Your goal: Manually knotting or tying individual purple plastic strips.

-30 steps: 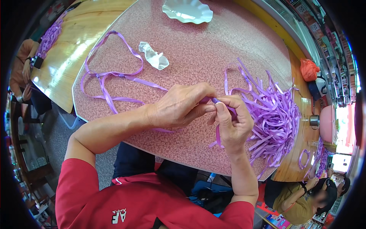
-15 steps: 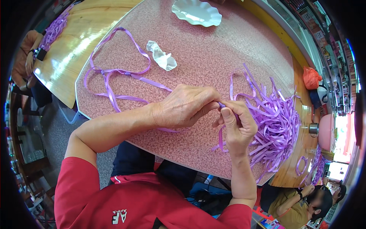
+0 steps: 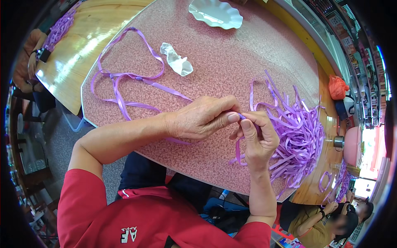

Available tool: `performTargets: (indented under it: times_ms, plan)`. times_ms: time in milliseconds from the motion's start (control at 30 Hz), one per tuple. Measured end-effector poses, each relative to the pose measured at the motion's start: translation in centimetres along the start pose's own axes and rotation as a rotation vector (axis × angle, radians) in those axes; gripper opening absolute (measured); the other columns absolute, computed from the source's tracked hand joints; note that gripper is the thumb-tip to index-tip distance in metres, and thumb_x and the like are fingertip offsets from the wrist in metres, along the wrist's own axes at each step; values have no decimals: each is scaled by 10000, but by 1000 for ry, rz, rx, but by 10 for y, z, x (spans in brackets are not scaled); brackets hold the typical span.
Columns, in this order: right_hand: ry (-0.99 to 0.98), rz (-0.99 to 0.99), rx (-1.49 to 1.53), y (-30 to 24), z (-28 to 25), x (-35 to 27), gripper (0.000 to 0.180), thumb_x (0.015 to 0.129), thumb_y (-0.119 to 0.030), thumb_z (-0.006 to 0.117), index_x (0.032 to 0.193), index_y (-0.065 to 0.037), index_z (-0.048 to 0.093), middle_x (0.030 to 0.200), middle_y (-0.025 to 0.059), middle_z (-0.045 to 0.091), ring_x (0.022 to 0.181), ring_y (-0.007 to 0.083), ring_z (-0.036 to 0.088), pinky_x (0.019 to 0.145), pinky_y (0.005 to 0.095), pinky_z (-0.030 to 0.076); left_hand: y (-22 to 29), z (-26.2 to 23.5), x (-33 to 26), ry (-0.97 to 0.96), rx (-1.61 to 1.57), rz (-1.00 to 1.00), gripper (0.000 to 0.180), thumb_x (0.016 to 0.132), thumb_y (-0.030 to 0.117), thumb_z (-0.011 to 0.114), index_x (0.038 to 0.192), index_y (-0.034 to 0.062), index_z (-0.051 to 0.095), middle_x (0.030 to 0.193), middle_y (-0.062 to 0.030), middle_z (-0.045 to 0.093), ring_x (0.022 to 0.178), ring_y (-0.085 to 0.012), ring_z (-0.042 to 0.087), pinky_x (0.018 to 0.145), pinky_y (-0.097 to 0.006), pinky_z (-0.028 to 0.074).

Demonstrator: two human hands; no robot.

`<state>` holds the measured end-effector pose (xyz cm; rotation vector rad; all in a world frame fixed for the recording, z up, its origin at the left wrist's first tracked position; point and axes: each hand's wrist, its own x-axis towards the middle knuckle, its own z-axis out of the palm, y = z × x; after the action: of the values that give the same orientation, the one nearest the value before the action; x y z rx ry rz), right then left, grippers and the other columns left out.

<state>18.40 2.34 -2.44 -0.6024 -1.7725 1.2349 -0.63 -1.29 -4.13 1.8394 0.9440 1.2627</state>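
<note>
Still both hands, left hand and right hand, pinched shut on the purple ribbon, unmoved.

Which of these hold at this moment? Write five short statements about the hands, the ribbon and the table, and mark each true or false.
1. Both hands pinch a purple ribbon between their fingertips. True.
2. The pile of cut purple strips lies by the left hand. False: it lies beside the right hand.
3. A white scalloped dish sits at the far edge of the pink table. True.
4. The crumpled clear wrapper is in the right hand's grip. False: it lies alone on the table.
5. The long knotted ribbon is green. False: purple.
</note>
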Motion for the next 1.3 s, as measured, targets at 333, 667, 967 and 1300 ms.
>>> performTargets:
  times_ms: [333,667,967,1300]
  plan:
    - [-13,64,100,-3,2,1,112,948,-46,593,1024,26,634,869,79,579,628,79,561,528,232,556,0,0,0,-29,-92,-59,335,1028,337,448,1001,15,535,724,-89,517,636,-193,528,571,-337,414]
    - [-41,85,83,-5,-1,0,92,922,-7,623,1007,26,635,893,84,603,642,99,616,540,202,518,-4,1,1,12,21,59,289,1021,260,467,907,11,558,692,-132,523,613,-311,556,563,-387,428]
    - [23,14,-4,-5,4,0,113,871,46,668,978,25,639,886,102,621,660,122,643,534,226,518,-8,4,2,43,107,119,245,997,221,509,932,-1,588,721,-158,569,655,-355,596,567,-406,442]
    - [8,-399,-460,-1,0,3,122,858,39,683,963,40,621,893,135,637,704,161,655,590,242,534,4,8,1,-13,-213,-166,349,1043,310,429,920,7,553,700,-35,484,624,-136,471,563,-309,398]
